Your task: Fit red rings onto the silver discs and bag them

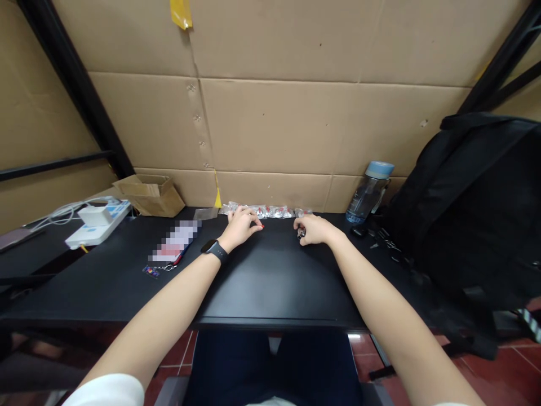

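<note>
My left hand [242, 226], with a black watch [214, 250] on its wrist, is over the far middle of the black table [270, 287]. Its thumb and fingers are closed, and a small red piece [262, 226] shows at the fingertips. To the right, my right hand [315, 230] is curled around a small dark, shiny object [301, 232], whose kind I cannot make out. Just behind both hands, a row of small clear plastic packets [276, 212] with red and silvery contents lies along the cardboard wall; my left hand covers part of the row.
A water bottle [368, 192] and a black backpack [473, 220] stand at right, with a dark mouse-like object [358, 231] nearby. At left are a blurred-out card [175, 242] with keyring, an open cardboard box [150, 194] and a power strip [99, 225]. A cardboard wall [270, 124] closes off the back.
</note>
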The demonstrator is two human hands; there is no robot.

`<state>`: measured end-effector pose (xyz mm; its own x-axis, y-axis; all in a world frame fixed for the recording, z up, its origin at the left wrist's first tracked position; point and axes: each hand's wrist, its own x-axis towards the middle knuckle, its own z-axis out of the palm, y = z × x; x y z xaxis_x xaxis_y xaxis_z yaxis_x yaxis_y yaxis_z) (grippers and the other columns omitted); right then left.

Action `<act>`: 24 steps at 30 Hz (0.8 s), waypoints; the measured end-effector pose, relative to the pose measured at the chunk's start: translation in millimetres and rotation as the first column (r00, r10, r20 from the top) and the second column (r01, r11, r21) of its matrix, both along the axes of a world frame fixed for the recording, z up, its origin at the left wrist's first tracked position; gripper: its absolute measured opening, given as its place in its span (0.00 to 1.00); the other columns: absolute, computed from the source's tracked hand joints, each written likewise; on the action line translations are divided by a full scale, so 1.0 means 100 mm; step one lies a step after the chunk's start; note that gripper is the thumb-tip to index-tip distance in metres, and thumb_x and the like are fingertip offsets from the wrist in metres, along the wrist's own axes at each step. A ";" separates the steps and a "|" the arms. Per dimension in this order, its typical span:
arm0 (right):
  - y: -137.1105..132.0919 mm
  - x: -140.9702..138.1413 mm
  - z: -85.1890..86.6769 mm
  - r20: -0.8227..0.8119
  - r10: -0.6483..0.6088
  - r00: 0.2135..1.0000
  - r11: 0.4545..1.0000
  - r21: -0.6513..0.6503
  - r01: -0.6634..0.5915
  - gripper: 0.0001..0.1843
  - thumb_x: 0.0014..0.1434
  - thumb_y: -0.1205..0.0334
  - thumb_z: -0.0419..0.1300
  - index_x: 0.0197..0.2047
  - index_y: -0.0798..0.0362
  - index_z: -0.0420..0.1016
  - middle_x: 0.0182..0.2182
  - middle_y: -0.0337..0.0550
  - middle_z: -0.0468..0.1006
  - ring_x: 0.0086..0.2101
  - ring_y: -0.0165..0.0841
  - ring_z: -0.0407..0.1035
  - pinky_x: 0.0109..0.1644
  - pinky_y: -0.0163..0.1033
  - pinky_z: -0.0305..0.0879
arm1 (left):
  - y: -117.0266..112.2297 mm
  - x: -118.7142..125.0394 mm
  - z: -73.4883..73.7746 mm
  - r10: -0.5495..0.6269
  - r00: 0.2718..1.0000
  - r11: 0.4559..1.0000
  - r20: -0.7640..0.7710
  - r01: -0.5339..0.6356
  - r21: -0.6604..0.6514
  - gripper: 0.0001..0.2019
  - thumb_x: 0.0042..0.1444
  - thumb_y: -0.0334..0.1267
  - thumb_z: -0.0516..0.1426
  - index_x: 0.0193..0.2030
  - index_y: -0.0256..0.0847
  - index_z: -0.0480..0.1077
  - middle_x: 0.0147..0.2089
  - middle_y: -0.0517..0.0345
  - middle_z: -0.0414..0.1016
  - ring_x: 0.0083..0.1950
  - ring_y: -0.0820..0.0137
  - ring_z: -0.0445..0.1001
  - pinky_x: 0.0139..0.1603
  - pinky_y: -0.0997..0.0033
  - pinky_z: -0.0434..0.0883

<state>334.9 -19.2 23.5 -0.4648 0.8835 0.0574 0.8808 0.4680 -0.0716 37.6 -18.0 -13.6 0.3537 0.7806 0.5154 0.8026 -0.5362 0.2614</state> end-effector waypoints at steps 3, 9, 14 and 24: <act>0.02 0.01 -0.01 -0.095 0.031 0.995 0.997 0.078 -0.024 0.25 0.41 0.60 0.69 0.46 0.47 0.78 0.44 0.43 0.79 0.42 0.40 0.73 0.40 0.37 0.64 | -0.01 0.02 -0.02 0.006 1.000 1.000 -0.003 -0.006 0.008 0.04 0.61 0.40 0.64 0.36 0.48 0.80 0.50 0.55 0.76 0.61 0.55 0.62 0.61 0.49 0.53; 0.03 -0.03 -0.02 -0.413 0.133 0.901 0.986 0.152 -0.075 0.20 0.42 0.64 0.66 0.43 0.51 0.79 0.40 0.42 0.77 0.36 0.35 0.74 0.43 0.38 0.69 | -0.07 0.08 0.02 0.031 0.998 1.000 0.061 -0.031 0.002 0.04 0.63 0.40 0.62 0.38 0.48 0.79 0.52 0.54 0.74 0.61 0.55 0.62 0.60 0.50 0.55; 0.01 -0.13 -0.03 -0.720 0.119 0.683 0.993 0.077 -0.091 0.19 0.44 0.66 0.63 0.43 0.52 0.78 0.42 0.43 0.78 0.31 0.32 0.76 0.38 0.36 0.71 | -0.16 0.16 0.13 0.029 0.993 0.999 0.112 -0.031 0.014 0.04 0.61 0.43 0.64 0.36 0.50 0.81 0.53 0.55 0.73 0.62 0.54 0.60 0.60 0.48 0.57; -0.22 -0.61 -0.12 -0.928 0.058 0.369 0.953 -0.059 -0.298 0.25 0.46 0.63 0.67 0.49 0.51 0.70 0.50 0.46 0.74 0.41 0.36 0.79 0.38 0.34 0.76 | -0.29 0.28 0.22 0.008 0.979 0.995 0.203 -0.027 0.093 0.03 0.58 0.43 0.66 0.35 0.53 0.82 0.57 0.57 0.70 0.63 0.54 0.59 0.64 0.46 0.57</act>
<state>273.8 -41.0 11.5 -0.3839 0.8322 0.4001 0.1225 0.4753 -0.8712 66.1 -47.2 8.3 0.2213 0.7301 0.6465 0.7479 -0.5525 0.3679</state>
